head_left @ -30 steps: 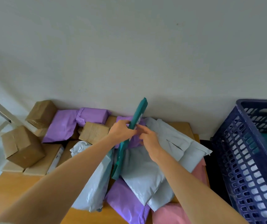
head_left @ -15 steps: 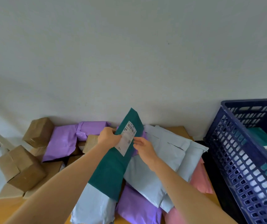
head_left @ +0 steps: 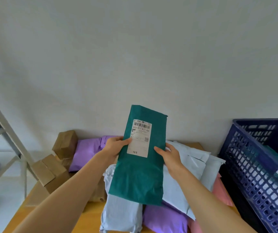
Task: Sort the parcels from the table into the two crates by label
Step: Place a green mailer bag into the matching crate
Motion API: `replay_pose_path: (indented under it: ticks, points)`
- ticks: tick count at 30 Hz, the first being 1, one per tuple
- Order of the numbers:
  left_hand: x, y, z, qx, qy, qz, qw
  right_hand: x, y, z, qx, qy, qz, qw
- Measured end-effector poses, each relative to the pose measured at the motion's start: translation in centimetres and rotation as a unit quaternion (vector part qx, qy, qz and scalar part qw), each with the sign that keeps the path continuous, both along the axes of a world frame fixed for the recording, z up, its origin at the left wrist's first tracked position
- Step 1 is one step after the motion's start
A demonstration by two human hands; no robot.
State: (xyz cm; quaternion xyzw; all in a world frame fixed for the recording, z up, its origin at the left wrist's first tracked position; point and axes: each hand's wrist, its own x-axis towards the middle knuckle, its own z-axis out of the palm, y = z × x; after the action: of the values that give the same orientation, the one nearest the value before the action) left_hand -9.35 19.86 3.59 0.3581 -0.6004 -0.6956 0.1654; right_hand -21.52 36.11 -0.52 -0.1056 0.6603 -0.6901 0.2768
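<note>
Teal parcel (head_left: 140, 165) upright | left hand (head_left: 116, 146), right hand (head_left: 170, 154) gripping sides

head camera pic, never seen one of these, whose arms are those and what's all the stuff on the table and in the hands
There is no machine here. The picture comes from a camera worn on a person's head, looking forward and down, so the two bare arms reaching in from the bottom are the wearer's own.

The left hand and right hand hold a flat green parcel up by its side edges, its white shipping label with a barcode facing the camera.

Below it, a wooden table against a pale wall carries a heap of parcels: brown cardboard boxes on the left, and purple, pale grey and pink mailer bags. On the right stands a dark blue crate that already has something green inside.
</note>
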Motion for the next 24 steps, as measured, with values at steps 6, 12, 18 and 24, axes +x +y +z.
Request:
replay_pose_path:
  ticks: [6,12,18,24]
  points:
    - [4.8,-0.9,0.6,-0.035,0.034,0.022,0.999,4.2,0.5,2.2,0.002,0.048,0.007,0.999]
    - [7.3,-0.2,0.8,-0.055,0.030,0.023,0.998,7.5,1.9,3.6,0.011,0.118,-0.010,0.993]
    - [7.7,1.8,1.4,-0.087,0.012,-0.004,0.996,9.0,4.5,4.7,0.038,0.193,-0.065,0.978]
    - [6.5,5.3,2.1,-0.092,0.030,-0.032,0.995,9.6,8.0,6.2,0.061,0.278,-0.130,0.950]
